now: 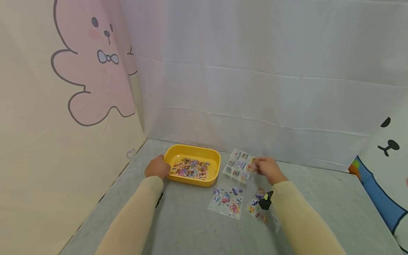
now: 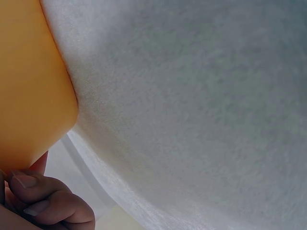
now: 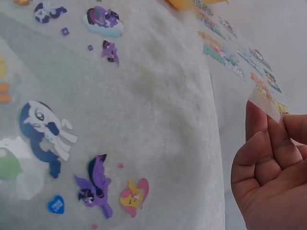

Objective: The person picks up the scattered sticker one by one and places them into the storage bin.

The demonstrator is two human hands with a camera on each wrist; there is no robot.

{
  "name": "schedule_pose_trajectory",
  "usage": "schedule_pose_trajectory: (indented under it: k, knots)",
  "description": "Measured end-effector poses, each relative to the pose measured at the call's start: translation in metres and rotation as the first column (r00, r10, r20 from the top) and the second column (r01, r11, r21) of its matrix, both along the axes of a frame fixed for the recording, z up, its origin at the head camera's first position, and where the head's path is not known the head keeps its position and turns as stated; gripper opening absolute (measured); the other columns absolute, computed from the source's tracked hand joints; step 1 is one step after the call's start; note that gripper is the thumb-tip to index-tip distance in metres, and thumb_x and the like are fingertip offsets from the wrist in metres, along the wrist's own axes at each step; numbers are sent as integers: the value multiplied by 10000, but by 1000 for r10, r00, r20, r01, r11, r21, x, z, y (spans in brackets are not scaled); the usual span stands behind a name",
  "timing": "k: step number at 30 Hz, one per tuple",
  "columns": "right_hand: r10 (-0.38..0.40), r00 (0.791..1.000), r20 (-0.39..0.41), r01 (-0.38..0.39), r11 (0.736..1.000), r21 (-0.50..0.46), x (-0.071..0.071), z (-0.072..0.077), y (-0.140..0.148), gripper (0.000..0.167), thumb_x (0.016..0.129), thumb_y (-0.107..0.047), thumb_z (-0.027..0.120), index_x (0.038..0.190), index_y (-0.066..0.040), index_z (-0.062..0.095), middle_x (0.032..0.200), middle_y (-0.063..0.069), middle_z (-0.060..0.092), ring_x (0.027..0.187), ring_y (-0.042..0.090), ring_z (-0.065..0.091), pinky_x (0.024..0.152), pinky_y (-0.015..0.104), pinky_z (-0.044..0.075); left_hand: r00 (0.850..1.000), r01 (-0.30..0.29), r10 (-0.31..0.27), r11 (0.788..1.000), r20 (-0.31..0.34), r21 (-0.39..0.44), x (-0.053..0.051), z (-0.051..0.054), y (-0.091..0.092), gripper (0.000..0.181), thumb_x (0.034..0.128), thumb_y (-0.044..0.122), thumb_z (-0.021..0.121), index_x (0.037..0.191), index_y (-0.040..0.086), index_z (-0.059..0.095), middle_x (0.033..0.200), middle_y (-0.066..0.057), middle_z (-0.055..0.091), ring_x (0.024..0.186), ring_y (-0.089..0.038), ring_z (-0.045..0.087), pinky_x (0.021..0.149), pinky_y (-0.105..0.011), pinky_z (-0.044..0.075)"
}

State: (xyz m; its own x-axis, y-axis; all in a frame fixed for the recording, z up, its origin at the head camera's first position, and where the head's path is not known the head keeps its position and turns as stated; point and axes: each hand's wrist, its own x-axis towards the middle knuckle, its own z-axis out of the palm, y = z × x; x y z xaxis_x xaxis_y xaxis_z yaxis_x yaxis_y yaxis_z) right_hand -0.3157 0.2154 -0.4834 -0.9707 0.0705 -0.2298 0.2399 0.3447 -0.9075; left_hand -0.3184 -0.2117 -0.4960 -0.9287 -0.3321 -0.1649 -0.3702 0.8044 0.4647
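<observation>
In the head view a yellow tray (image 1: pixel 213 182) stands at the back, with colourful sticker sheets inside. My left hand (image 1: pixel 157 167) grips its left rim; the left wrist view shows curled fingers (image 2: pixel 36 183) at the tray's yellow wall (image 2: pixel 38 86). Right of the tray, my right hand (image 1: pixel 268 169) pinches the right edge of a clear sticker sheet (image 1: pixel 239 165), which is tilted. The right wrist view shows thumb and fingers of the right hand (image 3: pixel 276 167) on the corner of that sheet (image 3: pixel 230 52).
Two clear sticker sheets lie on the grey table: one (image 1: pixel 225 202) in front of the tray, another (image 1: pixel 255 209) beside the right wrist, partly under the right forearm. A white curtain (image 1: pixel 255 88) hangs behind the table, and a cream curtain (image 1: pixel 32 141) with a pink figure stands at the left.
</observation>
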Motion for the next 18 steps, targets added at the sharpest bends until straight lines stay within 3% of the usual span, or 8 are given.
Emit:
schedule_pose_trajectory:
  k: [4, 11, 18]
  knots:
    - [11, 1000, 14, -11, 1000, -4, -1, 4, -1, 348, 1071, -115, 477, 1317, 115, 568, 1125, 141, 651, 820, 116, 646, 806, 313, 548, 1000, 4, -4, 1000, -5, -5, -1, -2, -2, 502, 953, 154, 567, 1423, -20, 533, 1231, -216, 668, 980, -332, 622, 916, -543, 514]
    - [3, 1000, 9, -2, 999, -35, 1, 8, -9, 359, 1057, -122, 522, 1320, 114, 579, 1022, 80, 649, 786, 108, 618, 765, 299, 555, 1000, 1, -1, 1000, -3, -10, -4, -3, -4, 517, 953, 163, 572, 1437, -12, 529, 1250, -218, 664, 996, -338, 623, 939, -547, 510]
    - [-11, 1000, -1, 11, 992, -128, 2, 5, -18, 318, 1044, -96, 520, 1266, 118, 594, 980, 42, 638, 832, 126, 580, 738, 276, 547, 1000, -2, 2, 1000, 5, -16, -4, -4, -3, 523, 954, 170, 581, 1446, 0, 527, 1252, -211, 666, 988, -330, 621, 943, -539, 512]
